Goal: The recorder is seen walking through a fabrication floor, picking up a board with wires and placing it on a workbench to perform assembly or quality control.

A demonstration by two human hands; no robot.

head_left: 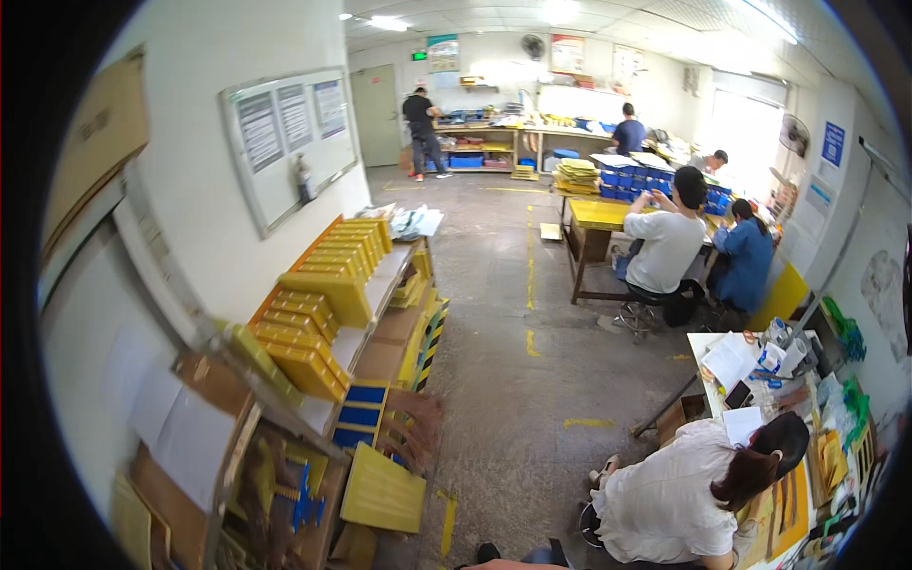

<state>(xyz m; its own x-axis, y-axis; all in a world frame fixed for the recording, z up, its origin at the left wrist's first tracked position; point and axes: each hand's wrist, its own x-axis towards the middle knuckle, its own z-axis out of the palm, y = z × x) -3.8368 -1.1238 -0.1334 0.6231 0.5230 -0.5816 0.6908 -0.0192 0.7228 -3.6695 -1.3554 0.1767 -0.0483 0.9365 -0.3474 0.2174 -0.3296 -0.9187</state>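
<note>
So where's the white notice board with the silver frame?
In the head view, the silver-framed white notice board hangs at upper left, on the white wall above the stacked yellow boxes.

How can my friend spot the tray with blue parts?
Look along the white wall on the left to the long, white-topped shelf. Follow its rows of yellow rectangular boxes to the near end. There you'll see a yellow-edged tray; its dark-blue rectangular sections set it apart from the boxes.

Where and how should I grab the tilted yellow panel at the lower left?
Probably pinch the right edge of the yellow panel, coming from the aisle floor. It looks flat, and that edge faces the aisle, while its opposite side lies toward the cluttered rack.
</note>
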